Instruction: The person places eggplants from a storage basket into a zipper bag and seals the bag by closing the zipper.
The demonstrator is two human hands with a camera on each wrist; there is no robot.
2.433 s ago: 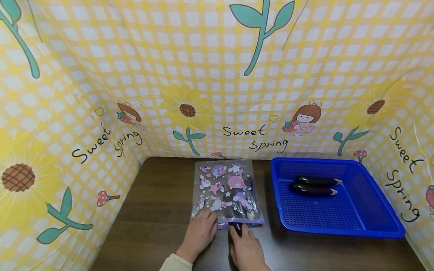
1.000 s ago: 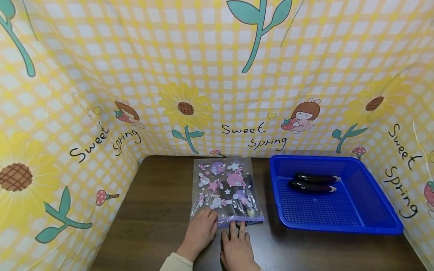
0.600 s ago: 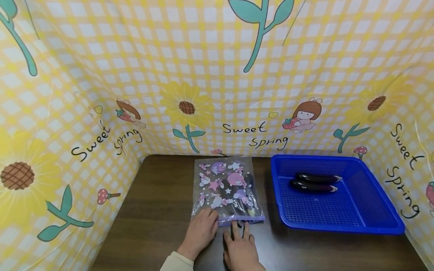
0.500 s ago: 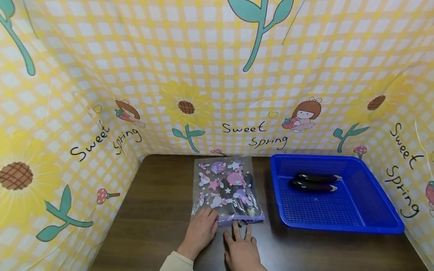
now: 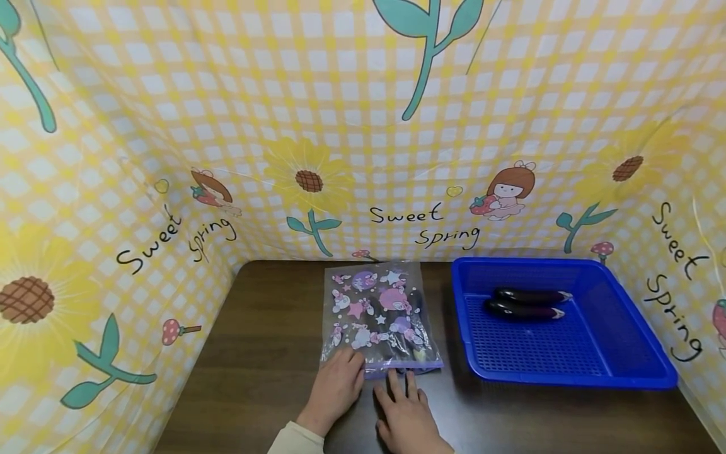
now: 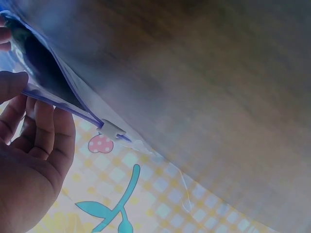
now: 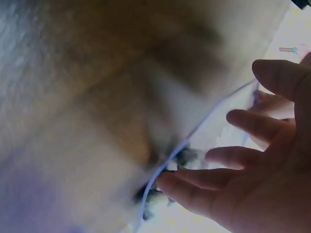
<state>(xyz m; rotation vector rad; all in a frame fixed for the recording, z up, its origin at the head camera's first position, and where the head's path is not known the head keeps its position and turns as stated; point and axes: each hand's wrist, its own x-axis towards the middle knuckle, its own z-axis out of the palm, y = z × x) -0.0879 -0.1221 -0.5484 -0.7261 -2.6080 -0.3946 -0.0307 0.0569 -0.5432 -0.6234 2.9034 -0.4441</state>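
From here I see a pale cream left sleeve (image 5: 296, 439), a bare left hand (image 5: 334, 386) and a bare right hand (image 5: 409, 417).

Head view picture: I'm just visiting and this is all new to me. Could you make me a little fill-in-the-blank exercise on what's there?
1. The lettering on the checked cloth reads "Sweet ____".
2. The basket to the right of the printed bag is coloured ____.
3. Inside that basket lie exactly ____ dark eggplants.
4. The hand pinching the edge of the bag is the person's ____ one.

Missing words: Spring; blue; two; left.
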